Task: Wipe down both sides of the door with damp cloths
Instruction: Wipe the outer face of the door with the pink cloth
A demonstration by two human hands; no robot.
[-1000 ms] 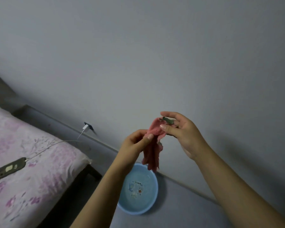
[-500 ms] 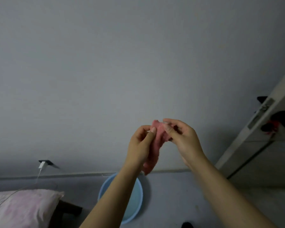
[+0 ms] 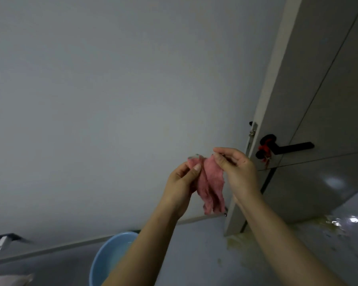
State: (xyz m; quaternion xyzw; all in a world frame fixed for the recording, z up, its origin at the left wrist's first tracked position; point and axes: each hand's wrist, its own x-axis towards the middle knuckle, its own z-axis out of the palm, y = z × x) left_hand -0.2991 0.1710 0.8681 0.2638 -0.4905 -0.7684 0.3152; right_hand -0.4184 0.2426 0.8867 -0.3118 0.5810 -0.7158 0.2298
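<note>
A small pink cloth (image 3: pixel 212 185) hangs in front of me, held up by both hands. My left hand (image 3: pixel 181 183) pinches its top left corner between thumb and fingers. My right hand (image 3: pixel 237 172) pinches the top right corner. The cloth droops in folds between them. To the right stands the grey door (image 3: pixel 327 96), opened toward me, with a black lever handle (image 3: pixel 287 147) and a red tassel tied to it. The door's edge with the latch plate faces me.
A light blue basin (image 3: pixel 110 259) with water sits on the floor below my left forearm, by the white wall (image 3: pixel 122 89). A charger plug (image 3: pixel 1 242) sits in a wall socket at lower left. A corner of bedding (image 3: pixel 6 280) shows at bottom left. The floor near the door is wet and glossy.
My view has swung right, bringing the door fully into sight and the bed nearly out. Both hands have spread the cloth a little wider.
</note>
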